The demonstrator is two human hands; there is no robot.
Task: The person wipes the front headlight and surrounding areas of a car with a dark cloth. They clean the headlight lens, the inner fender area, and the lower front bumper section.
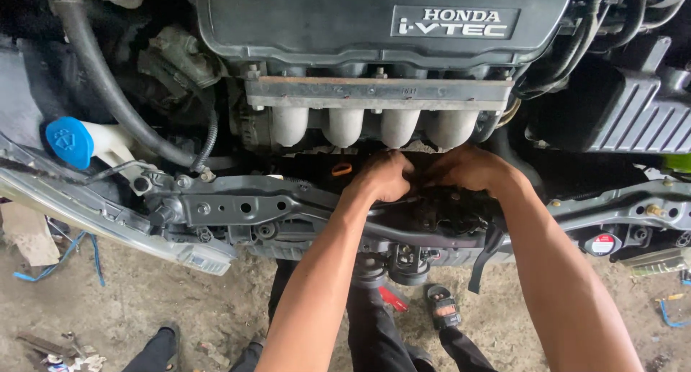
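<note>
From the head camera, both arms reach down into an open engine bay. The left hand [384, 176] is curled into a loose fist, knuckles up, pressed into the dark gap just below the four pale intake runners [371, 126]; what its fingers close on is hidden. The right hand [468, 169] sits just beside it, nearly touching, fingers bent down over a black part [450, 210] behind the front crossmember [245, 208]; whether it grips that part I cannot tell. A small orange ring [342, 169] shows just left of the left hand. Above the runners lies the dark engine cover [309, 19]. Far to the left stands a white reservoir with a blue cap [69, 141], and a thick black hose [108, 91] curves past it. Below the car, on the dirt floor [180, 307], are someone's dark-trousered legs and a sandalled foot [441, 305]
</note>
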